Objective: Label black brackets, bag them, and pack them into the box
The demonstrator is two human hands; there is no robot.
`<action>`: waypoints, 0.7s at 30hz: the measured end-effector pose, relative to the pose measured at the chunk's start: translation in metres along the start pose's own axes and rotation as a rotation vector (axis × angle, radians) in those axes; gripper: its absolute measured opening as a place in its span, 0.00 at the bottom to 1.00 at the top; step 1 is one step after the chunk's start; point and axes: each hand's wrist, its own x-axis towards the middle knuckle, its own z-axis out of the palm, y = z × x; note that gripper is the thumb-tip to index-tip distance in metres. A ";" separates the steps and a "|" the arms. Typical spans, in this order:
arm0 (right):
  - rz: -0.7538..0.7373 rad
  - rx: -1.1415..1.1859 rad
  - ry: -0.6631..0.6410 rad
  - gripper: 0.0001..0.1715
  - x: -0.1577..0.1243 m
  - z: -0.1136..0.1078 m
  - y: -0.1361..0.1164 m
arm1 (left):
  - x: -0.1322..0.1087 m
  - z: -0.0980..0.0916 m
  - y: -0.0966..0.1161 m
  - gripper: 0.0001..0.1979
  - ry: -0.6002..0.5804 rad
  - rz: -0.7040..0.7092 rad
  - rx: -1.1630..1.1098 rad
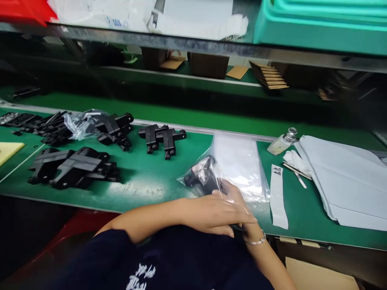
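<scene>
A black plastic part in a clear plastic bag (203, 174) is tilted above the bench, close to my body. My right hand (234, 195), with a bracelet at the wrist, grips the bagged part near its lower end; its fingers are partly hidden. Across the lower end of the bag lies my left hand (213, 213), palm down, its fingers stretched towards the right and overlapping my right hand. Just behind, a stack of clear bags (238, 161) rests on the green bench (145, 189).
Several black parts lie in a front group (75, 167), a back pile (116, 129) and a pair (163, 137). To the right are a label strip (278, 197), a small bottle (282, 141) and white sheets (353, 181). A metal-edged shelf (181, 46) crosses above.
</scene>
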 end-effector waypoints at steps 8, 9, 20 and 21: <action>-0.246 -0.456 -0.092 0.26 -0.013 0.006 -0.052 | -0.034 -0.043 -0.005 0.31 -0.095 -0.569 0.259; -0.265 -0.394 -0.080 0.28 -0.016 0.001 -0.050 | -0.038 -0.039 -0.010 0.31 -0.051 -0.600 0.182; -0.057 -0.072 0.231 0.60 -0.013 -0.030 -0.006 | -0.037 0.033 -0.046 0.46 0.684 -0.711 -0.307; -0.043 -0.046 0.258 0.49 -0.001 -0.023 -0.011 | -0.032 0.036 -0.047 0.47 0.654 -0.680 -0.230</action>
